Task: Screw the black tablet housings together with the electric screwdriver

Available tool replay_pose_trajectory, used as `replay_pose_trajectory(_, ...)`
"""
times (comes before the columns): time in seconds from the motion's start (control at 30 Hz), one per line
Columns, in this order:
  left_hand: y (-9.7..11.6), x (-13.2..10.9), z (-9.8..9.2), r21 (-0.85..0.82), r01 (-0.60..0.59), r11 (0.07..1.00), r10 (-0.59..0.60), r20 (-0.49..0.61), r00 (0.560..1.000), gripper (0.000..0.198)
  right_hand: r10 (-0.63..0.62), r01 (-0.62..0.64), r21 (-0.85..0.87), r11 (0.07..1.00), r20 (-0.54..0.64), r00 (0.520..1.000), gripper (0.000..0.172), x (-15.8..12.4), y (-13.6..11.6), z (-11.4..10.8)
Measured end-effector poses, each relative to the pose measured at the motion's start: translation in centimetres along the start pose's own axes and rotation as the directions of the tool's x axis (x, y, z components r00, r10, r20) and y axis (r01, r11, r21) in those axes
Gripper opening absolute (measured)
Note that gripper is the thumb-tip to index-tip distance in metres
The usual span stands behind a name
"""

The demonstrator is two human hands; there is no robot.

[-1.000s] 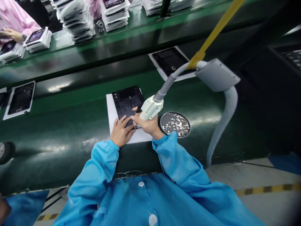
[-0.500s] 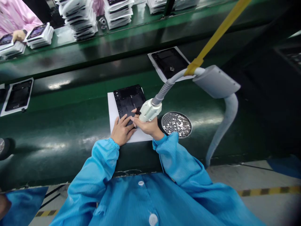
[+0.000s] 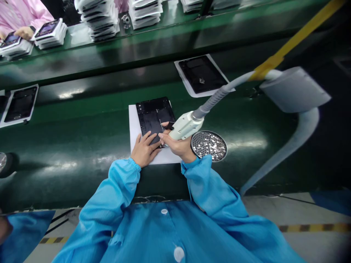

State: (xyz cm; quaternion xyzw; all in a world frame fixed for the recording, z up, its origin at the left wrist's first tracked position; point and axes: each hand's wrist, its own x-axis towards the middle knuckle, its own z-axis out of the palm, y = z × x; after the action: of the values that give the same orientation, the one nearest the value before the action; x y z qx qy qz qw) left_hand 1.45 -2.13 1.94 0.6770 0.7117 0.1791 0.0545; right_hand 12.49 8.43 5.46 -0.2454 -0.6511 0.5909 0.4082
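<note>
Green conveyor belt [image 3: 82, 146] carries the black panel [image 3: 155, 117] on a white sheet [image 3: 134, 120] at near centre; left hand [image 3: 144, 151] lies flat on it, right hand [image 3: 178, 146] wrapped tight around the white screwdriver [image 3: 186, 126], screw dish [image 3: 208, 145] just right

Overhead light glares in white streaks off my glossy green surface [image 3: 82, 138]; the frame's edges bend, blurred and dim at the right.
</note>
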Motion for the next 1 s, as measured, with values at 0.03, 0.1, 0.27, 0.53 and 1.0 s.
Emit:
replay_pose_trajectory(0.03, 0.01, 0.01, 0.01, -0.001, -0.002, 1.000, 0.002, 0.000, 1.000, 0.032, 0.010, -0.010, 0.009, 1.000, -0.003, 1.000, 0.025, 0.04, -0.01, -0.02)
replay_pose_trajectory(0.1, 0.04, 0.03, 0.01, -0.003, -0.002, 1.000, 0.002, 0.003, 1.000, 0.033, 0.033, -0.033, 0.024, 0.999, -0.001, 0.999, 0.031, 0.10, 0.00, -0.01)
replay_pose_trajectory(0.27, 0.20, 0.10, -0.06, -0.002, 0.000, 1.000, 0.000, 0.009, 1.000, 0.032, 0.045, -0.046, 0.019, 0.999, 0.008, 0.999, 0.033, 0.10, 0.16, 0.04)
replay_pose_trajectory(0.53, 0.20, 0.08, 0.08, -0.005, -0.002, 1.000, 0.002, 0.007, 1.000, 0.031, -0.007, 0.006, 0.010, 1.000, 0.051, 0.999, 0.025, -0.10, 0.19, -0.07)
replay_pose_trajectory(1.0, 0.30, 0.11, -0.01, -0.016, 0.004, 1.000, -0.004, 0.017, 1.000, 0.032, -0.031, 0.034, -0.039, 0.999, 0.087, 0.996, 0.024, -0.40, 0.34, -0.28)
